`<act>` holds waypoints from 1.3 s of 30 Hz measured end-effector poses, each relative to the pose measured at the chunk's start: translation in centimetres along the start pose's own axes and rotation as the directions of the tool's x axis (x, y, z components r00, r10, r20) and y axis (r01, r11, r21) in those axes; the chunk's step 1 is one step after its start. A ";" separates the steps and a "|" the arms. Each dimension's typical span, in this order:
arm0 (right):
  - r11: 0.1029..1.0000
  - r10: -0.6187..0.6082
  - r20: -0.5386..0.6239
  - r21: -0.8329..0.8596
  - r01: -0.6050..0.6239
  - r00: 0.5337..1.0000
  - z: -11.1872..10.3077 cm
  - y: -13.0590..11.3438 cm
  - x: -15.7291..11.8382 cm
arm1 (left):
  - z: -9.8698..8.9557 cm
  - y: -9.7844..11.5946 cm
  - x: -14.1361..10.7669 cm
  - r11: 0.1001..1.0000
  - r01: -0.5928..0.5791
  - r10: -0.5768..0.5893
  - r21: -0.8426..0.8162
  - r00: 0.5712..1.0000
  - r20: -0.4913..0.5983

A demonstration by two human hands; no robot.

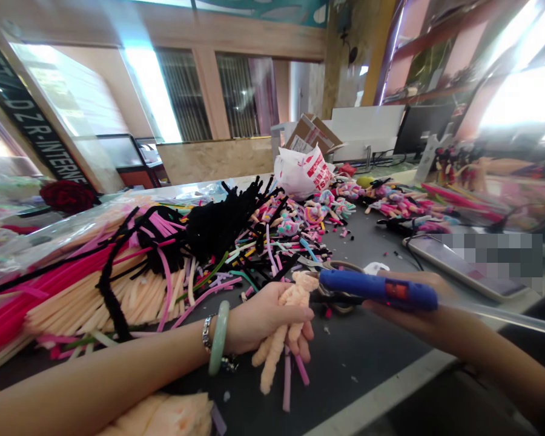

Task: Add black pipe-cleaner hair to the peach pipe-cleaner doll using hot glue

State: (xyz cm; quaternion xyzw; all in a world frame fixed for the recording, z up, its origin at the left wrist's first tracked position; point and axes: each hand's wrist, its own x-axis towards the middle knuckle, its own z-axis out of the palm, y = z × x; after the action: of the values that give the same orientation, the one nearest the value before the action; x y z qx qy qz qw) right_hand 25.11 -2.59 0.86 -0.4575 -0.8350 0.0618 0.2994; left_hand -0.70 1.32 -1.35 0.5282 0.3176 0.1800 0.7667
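My left hand [266, 315] is closed round a small peach figure [295, 297] of bent pipe cleaners, its head up and its limbs hanging below. A jade-coloured bangle and a linked bracelet circle that wrist. My right hand [404, 312] grips a blue glue gun [376, 289], a clear glue stick jutting from its rear. The gun's nozzle is at the figure's head; I cannot tell whether they touch. Its handle and most of my right fingers are hidden. Behind the nozzle lie scissors [345, 266] on the dark table. Two short purple pieces [287, 381] lie beneath my left hand.
Bundles of peach pipe cleaners [86, 303], black ones [222, 218] and pink ones [22, 303] cover the left side. Several small colourful dolls [390, 203] lie at the back, near a white plastic bag [302, 172]. A phone [463, 266] rests at the right.
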 end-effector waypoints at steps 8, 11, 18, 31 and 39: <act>0.999 -0.011 -0.015 -0.038 0.011 1.000 -0.1 -0.1 0.0 | 0.1 0.2 -0.1 1.000 -0.022 0.021 -0.004 1.000 -0.020; 0.999 0.006 -0.008 -0.036 -0.006 1.000 -0.2 -0.3 0.1 | 0.1 0.2 0.0 0.999 -0.024 0.023 -0.029 1.000 -0.014; 1.000 0.022 0.040 -0.021 -0.021 0.999 -0.4 -0.2 0.1 | 0.2 0.2 -0.1 0.997 -0.045 0.044 -0.058 0.999 -0.026; 0.998 0.051 0.049 0.044 -0.053 0.998 -0.6 0.0 0.1 | 0.5 0.6 -0.3 0.995 -0.096 0.094 -0.031 0.993 -0.075; 0.984 0.133 -0.086 0.127 -0.121 0.987 -0.2 -0.1 0.0 | 0.4 0.4 -0.3 0.998 -0.046 0.042 -0.034 0.995 -0.095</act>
State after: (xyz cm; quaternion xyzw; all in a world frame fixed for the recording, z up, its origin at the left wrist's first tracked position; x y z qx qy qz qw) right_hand 25.14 -2.72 1.06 -0.4932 -0.7837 0.1097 0.3612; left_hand -0.64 1.04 -0.77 0.5120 0.3385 0.2273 0.7561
